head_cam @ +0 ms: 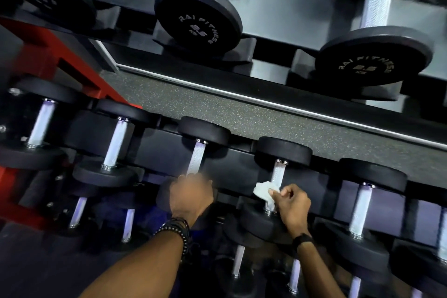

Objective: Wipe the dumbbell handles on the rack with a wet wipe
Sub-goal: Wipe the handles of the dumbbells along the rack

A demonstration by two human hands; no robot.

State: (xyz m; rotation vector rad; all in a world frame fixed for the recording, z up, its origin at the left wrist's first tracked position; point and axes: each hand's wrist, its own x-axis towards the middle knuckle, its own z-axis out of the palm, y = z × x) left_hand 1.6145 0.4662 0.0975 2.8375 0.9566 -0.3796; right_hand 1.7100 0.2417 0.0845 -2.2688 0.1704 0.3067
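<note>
Black dumbbells with silver knurled handles lie in rows on a dark rack (232, 172). My right hand (291, 204) pinches a crumpled white wet wipe (264, 191) against the lower part of one silver handle (278, 173) in the middle tier. My left hand (191, 195) is curled around the lower end of the neighbouring handle (197, 158) to the left; it looks blurred. Dark bead bracelets sit on the left wrist and a dark band on the right wrist.
An upper tier holds larger dumbbells (198, 17) marked RAI FITNESS. More dumbbells (361, 210) fill the middle tier on both sides and a lower tier below my arms. A red frame (36, 55) stands at the left. Speckled grey floor (242, 109) shows behind the rack.
</note>
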